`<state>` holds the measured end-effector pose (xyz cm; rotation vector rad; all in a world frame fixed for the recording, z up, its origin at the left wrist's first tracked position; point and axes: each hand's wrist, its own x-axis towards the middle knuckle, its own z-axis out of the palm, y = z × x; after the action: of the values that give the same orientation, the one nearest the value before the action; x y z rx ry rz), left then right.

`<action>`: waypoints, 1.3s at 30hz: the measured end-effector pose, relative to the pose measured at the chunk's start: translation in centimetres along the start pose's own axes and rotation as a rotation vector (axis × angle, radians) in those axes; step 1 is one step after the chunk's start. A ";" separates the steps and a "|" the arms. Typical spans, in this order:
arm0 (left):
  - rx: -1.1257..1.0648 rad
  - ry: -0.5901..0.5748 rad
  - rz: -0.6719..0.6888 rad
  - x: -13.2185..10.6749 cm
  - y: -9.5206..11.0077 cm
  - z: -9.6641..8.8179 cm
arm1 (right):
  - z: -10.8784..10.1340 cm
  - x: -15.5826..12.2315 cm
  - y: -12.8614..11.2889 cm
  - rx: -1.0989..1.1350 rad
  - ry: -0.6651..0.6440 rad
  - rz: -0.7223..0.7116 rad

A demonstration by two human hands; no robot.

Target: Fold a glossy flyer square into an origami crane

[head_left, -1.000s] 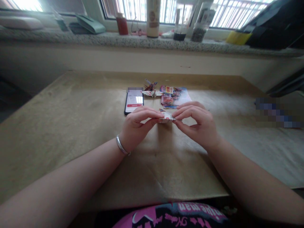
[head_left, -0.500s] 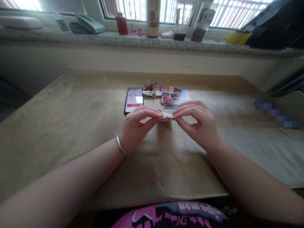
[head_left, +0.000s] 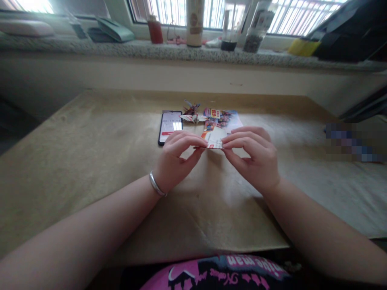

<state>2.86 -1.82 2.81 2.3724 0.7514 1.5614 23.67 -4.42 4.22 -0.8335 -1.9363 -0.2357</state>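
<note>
A small sheet of printed paper (head_left: pixel 215 137), white with orange and red, is stretched between my two hands just above the table. My left hand (head_left: pixel 181 155) pinches its left edge between thumb and fingers. At the right edge, my right hand (head_left: pixel 254 155) pinches it the same way. Beyond the paper lies a stack of colourful printed paper (head_left: pixel 228 119), partly covered by it. Folded paper figures (head_left: pixel 193 114), which look like origami cranes, stand left of that stack. A phone (head_left: pixel 170 123) with its screen lit lies beside them, close to my left fingers.
The tan table (head_left: pixel 90 161) spreads around my hands. A blurred patterned thing (head_left: pixel 350 141) lies at the far right. Along the granite windowsill (head_left: pixel 181 50) stand a red bottle (head_left: pixel 155 30), a tall cream container (head_left: pixel 194 24), clear containers and a dark bag (head_left: pixel 353 36).
The paper, seen as a narrow folded strip before, now shows a larger flat face rising away from my fingers. Both hands have stayed in nearly the same place.
</note>
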 end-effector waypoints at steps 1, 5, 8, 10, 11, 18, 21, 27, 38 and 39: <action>0.059 -0.003 0.016 0.0 0.1 0.0 | 0.1 0.0 -0.1 -0.011 -0.019 -0.010; 0.233 -0.043 0.077 0.1 0.1 -0.2 | 0.4 0.0 -0.7 0.005 -0.083 -0.033; 0.233 -0.051 0.069 0.0 0.0 -0.2 | 0.6 0.0 -0.8 0.061 -0.112 0.004; 0.203 -0.045 0.052 -0.1 -0.2 -0.2 | 0.7 -0.1 -0.8 0.095 -0.121 0.042; 0.185 -0.043 0.043 -0.2 -0.3 -0.2 | 0.7 -0.1 -0.7 0.109 -0.121 0.054; 0.087 -0.056 0.012 -0.4 -0.8 0.1 | 1.0 -0.1 -0.6 0.141 -0.094 0.061; 0.082 -0.049 0.008 -0.5 -0.9 0.2 | 1.1 -0.2 -0.7 0.148 -0.076 0.084; 0.073 -0.051 -0.007 -0.5 -0.8 0.3 | 1.0 -0.3 -0.6 0.183 -0.108 0.110; 0.228 -0.073 0.077 -0.3 -0.2 0.2 | 1.2 -0.1 -0.9 0.145 -0.107 0.051; 0.225 -0.072 0.075 -0.3 -0.2 0.2 | 1.2 -0.1 -1.0 0.146 -0.105 0.060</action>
<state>2.92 -1.78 2.43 2.6294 0.8727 1.4805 22.22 -4.63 3.69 -0.8195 -1.9961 -0.0142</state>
